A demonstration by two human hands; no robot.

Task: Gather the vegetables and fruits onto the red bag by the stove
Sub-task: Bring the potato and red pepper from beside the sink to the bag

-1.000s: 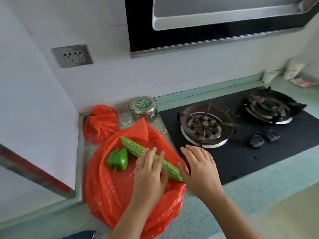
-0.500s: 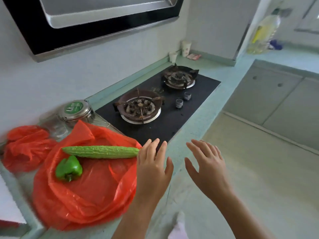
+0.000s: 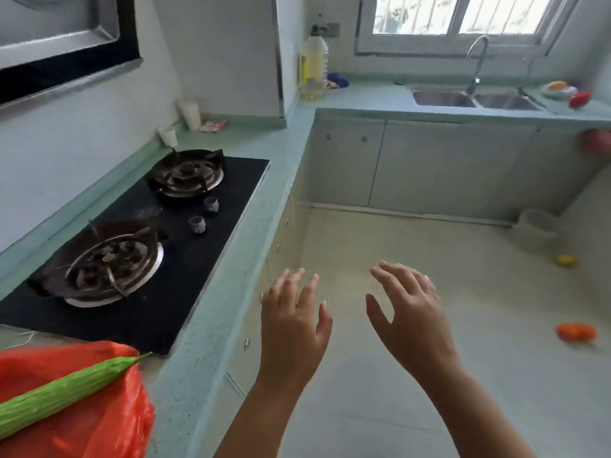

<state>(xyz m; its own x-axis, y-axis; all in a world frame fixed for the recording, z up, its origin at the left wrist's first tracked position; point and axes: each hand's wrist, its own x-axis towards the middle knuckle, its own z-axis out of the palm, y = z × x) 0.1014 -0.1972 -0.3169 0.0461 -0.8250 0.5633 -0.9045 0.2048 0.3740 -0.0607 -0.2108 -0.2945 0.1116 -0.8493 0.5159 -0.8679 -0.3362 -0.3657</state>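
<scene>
On the counter [image 3: 205, 342] a ridged green gourd [image 3: 66, 391] crosses the red bag [image 3: 99, 428]; hands [image 3: 292, 325] [image 3: 413, 322] splayed.

Gourd [image 3: 62, 391] lay on the bag [image 3: 99, 424] (counter's [image 3: 205, 358] near end), stove [image 3: 231, 200] just behind; sink [image 3: 443, 98] stood well apart, far right.

Two bare hands and forearms show at the lower edge. The left hand [image 3: 294, 325] has slim fingers [image 3: 309, 289] with short, rounded nails that catch the light at the tips. The right hand [image 3: 413, 320] is of like build, with nails cut short as well; a small bright glint [image 3: 426, 278] sits on one of its fingers (a ring or only a nail, too blurred to tell). The left forearm [image 3: 264, 411] and the right forearm [image 3: 469, 411] are narrow, smooth and uncovered along all the length that shows
</scene>
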